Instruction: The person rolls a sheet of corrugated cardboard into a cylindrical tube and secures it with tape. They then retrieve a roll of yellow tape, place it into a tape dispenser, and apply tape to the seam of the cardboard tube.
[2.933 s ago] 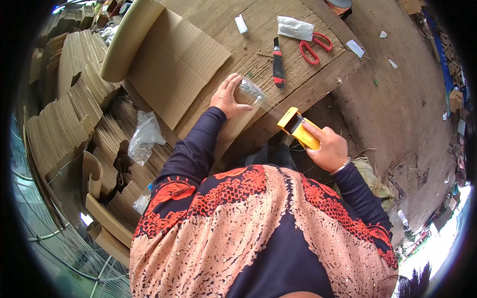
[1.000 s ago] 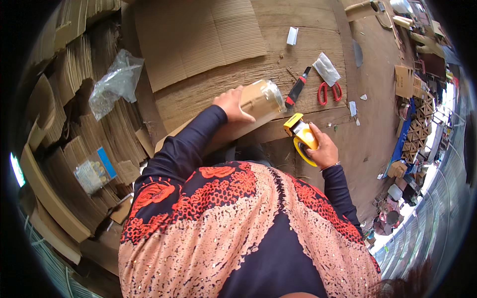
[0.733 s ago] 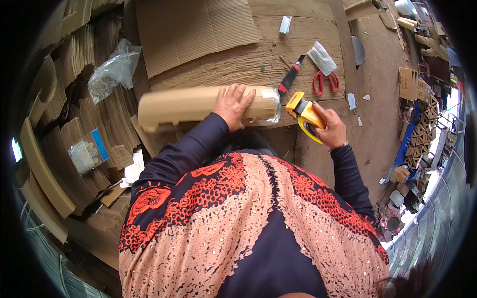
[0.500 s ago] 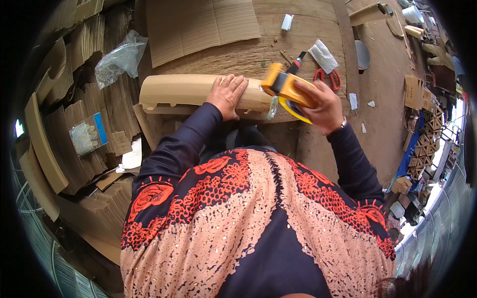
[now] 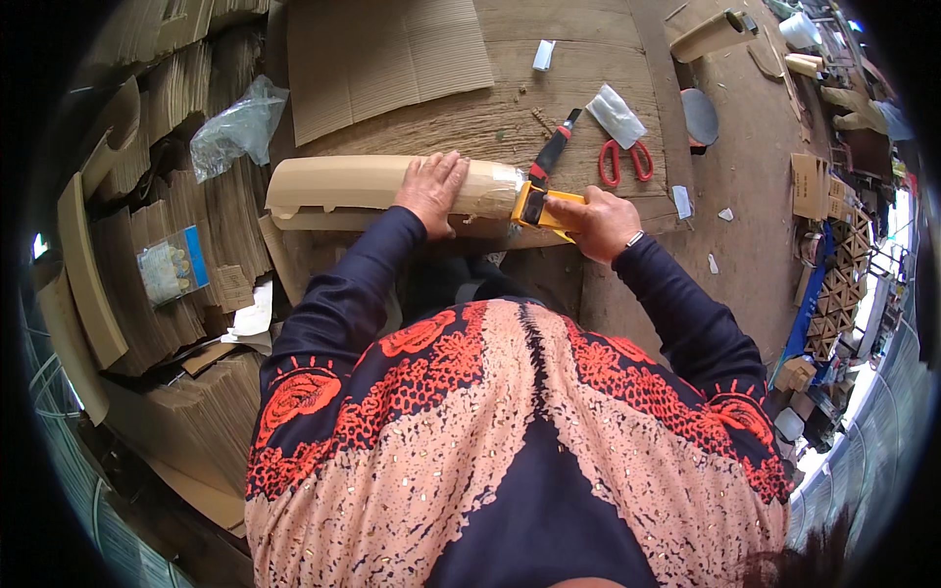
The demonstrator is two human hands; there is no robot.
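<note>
A long folded cardboard piece [image 5: 328, 182] lies along the near edge of the wooden table. My left hand [image 5: 431, 192] rests flat on its middle, fingers stretched out and nothing gripped. Clear tape [image 5: 487, 186] covers the right end of the cardboard. My right hand [image 5: 602, 225] is closed around a yellow tape dispenser [image 5: 534, 206], whose front end is against that taped end. Just beyond the dispenser lies a black and red utility knife [image 5: 553, 153]. Red-handled scissors [image 5: 625, 164] lie to its right, beside a white packet [image 5: 617, 116].
A flat corrugated sheet [image 5: 387, 59] covers the table's far left. Stacks of cardboard [image 5: 147, 284] stand on my left, with a clear plastic bag [image 5: 238, 129] on them. A small white piece [image 5: 544, 55] lies far on the table. A cardboard tube [image 5: 708, 37] is beyond the table's right edge.
My right hand has brought the tape dispenser down and left to the cardboard's right end. The left hand stays flat on the cardboard. The view has shifted slightly.
</note>
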